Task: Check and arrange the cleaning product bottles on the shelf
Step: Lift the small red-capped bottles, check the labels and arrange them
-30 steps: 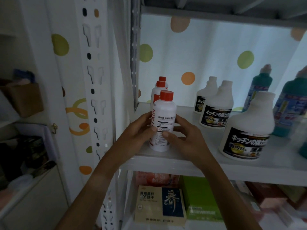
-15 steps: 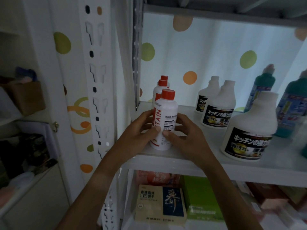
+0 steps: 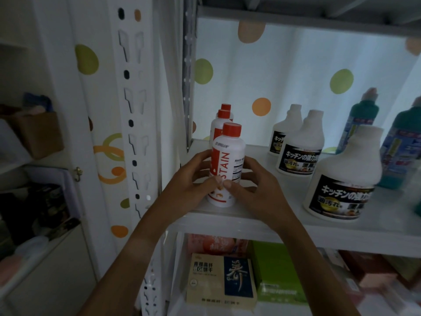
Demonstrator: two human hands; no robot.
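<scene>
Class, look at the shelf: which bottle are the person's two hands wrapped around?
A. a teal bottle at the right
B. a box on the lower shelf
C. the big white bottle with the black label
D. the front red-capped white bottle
D: the left hand and right hand clasp the front red-capped white bottle, standing upright on the shelf.

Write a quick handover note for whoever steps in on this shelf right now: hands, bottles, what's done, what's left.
Left hand and right hand: both wrapped around the front red-capped stain remover bottle, which stands upright near the front left of the shelf.
Two more red-capped bottles line up behind it.
Three white kitchen cleaner bottles stand in a diagonal row to the right; teal bottles at far right.
Done: the rows look lined up.
Left: probably release the held bottle with its label facing out, then check the teal ones.
</scene>
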